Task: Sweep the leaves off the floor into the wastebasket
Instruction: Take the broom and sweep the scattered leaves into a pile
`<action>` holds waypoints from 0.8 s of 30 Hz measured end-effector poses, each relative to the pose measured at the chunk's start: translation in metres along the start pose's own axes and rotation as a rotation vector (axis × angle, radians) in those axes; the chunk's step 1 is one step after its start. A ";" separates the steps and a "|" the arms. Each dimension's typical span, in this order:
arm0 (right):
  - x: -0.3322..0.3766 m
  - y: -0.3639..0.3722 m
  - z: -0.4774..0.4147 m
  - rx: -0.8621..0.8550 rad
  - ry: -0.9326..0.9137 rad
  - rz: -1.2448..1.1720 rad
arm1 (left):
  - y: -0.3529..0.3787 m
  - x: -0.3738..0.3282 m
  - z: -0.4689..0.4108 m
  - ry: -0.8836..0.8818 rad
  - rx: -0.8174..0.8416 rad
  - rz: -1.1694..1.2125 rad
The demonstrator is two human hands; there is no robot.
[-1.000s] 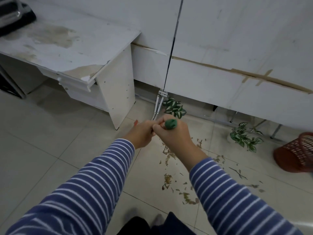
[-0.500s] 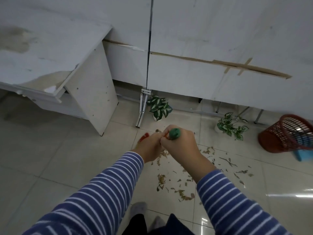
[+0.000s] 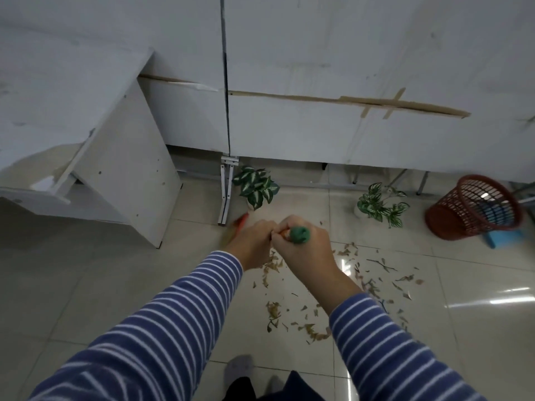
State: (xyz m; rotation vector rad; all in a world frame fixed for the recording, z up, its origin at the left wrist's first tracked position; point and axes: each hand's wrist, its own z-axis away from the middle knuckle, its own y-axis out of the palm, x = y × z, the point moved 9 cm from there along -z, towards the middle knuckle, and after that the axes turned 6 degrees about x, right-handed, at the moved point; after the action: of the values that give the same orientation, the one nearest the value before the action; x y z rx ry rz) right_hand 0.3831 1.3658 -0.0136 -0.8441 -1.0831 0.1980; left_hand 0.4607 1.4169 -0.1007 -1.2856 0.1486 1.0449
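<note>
1. Broom handle [image 3: 299,235]: green cap at top end, ctr of frame; orange shaft just below it, mostly hidden by the hands. Red-orange blur [image 3: 241,222] left of the hands is prob. the lower shaft/head; too smeared to confirm.

2. Right hand [image 3: 304,250]: fingers wrapped tight round the handle right under the cap. Top grip, likely for steering the stroke.

3. Left hand [image 3: 252,241]: fingers curled closed round the shaft, touching the right hand, on its left. Two hands stacked close = short pivot; judged suited to quick, light flicks rather than long pushes.

4. Leaves [image 3: 315,332]: dry, brown, scattered on the tiled floor [image 3: 86,285] from under the hands down to lower ctr and out to the right. None gathered into a pile yet.

5. Wastebasket [image 3: 474,211]: red mesh, mid-right edge of frame, tilted over toward the leaves, base resting near a blue item [image 3: 505,238]. Tilt prob. lets debris be swept straight in. Well apart from the main scatter.

6. Potted plants, two: one [image 3: 256,186] above the hands by a white bracket, one [image 3: 379,204] between hands and basket. Second sits near the sweep path; may snag.

7. White desk [image 3: 124,169]: upper left, clear of the debris.

Status: early, nothing in the basket that I can see.
</note>
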 end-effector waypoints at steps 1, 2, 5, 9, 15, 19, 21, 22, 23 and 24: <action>-0.009 0.002 0.001 0.008 0.031 -0.008 | 0.006 -0.001 0.000 -0.009 -0.004 -0.004; -0.016 0.002 0.002 0.013 0.059 -0.021 | 0.011 -0.005 0.000 -0.005 -0.002 0.025; -0.027 -0.004 0.004 0.007 0.103 0.001 | 0.026 -0.017 -0.002 0.012 0.047 0.136; -0.022 -0.023 0.005 -0.030 0.091 0.083 | 0.025 -0.035 -0.008 0.078 0.068 0.085; -0.001 -0.061 0.004 -0.156 -0.022 -0.004 | -0.005 -0.060 -0.017 0.175 -0.067 0.039; -0.018 -0.059 -0.002 -0.165 0.014 -0.111 | 0.000 -0.053 -0.031 0.137 -0.038 -0.012; -0.036 -0.051 -0.003 -0.157 0.069 -0.163 | 0.014 -0.048 -0.037 0.113 0.033 -0.025; -0.045 -0.048 -0.003 -0.156 0.098 -0.184 | 0.020 -0.047 -0.038 0.103 0.045 -0.036; -0.053 -0.045 -0.003 -0.155 0.123 -0.197 | 0.024 -0.046 -0.039 0.092 0.035 -0.041; -0.060 -0.043 -0.003 -0.154 0.143 -0.201 | 0.027 -0.046 -0.040 0.076 0.019 -0.041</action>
State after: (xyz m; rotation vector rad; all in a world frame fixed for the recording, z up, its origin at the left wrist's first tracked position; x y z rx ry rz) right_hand 0.3462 1.3030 -0.0266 -0.8670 -1.0494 -0.1143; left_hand 0.4335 1.3559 -0.1045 -1.3066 0.1884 0.9582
